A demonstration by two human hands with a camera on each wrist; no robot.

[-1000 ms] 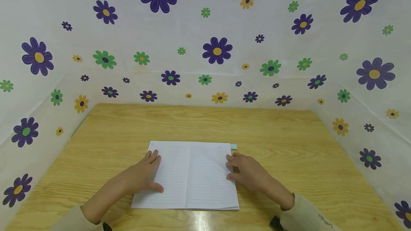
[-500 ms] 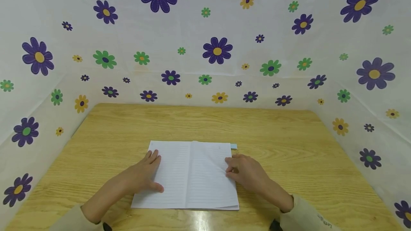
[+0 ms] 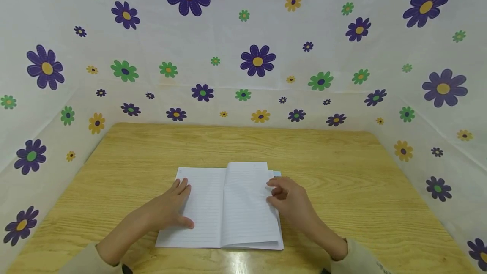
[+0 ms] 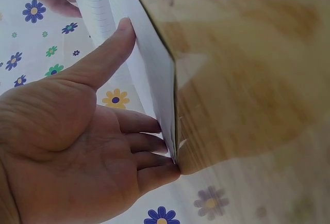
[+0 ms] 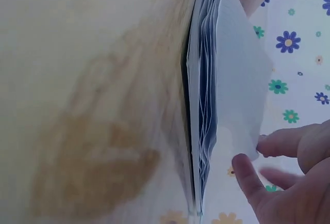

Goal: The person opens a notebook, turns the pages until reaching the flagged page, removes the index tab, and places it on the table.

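Observation:
An open notebook [image 3: 205,210] with white lined pages lies on the table in the head view. My left hand [image 3: 165,210] rests on its left page, fingers and thumb spread; the left wrist view has this hand [image 4: 77,136] flat along the page edge. At the right side, my right hand [image 3: 293,202] pinches the outer edge of a page [image 3: 247,206], which is raised and curves up from the fold. Thumb and forefinger of the right hand [image 5: 294,177] meet at that page's edge [image 5: 240,79] in the right wrist view, with more sheets fanned below it.
A pale blue tab [image 3: 277,173] sticks out past the notebook's upper right corner. The wood-grain table [image 3: 243,145] extends around the notebook. White cloth [image 3: 213,33] printed with flowers walls off the back and both sides.
My right hand has pinched the right page's edge and lifted it, drawing it slightly leftward, so the sheets beneath show at its edge. My left hand has stayed in place.

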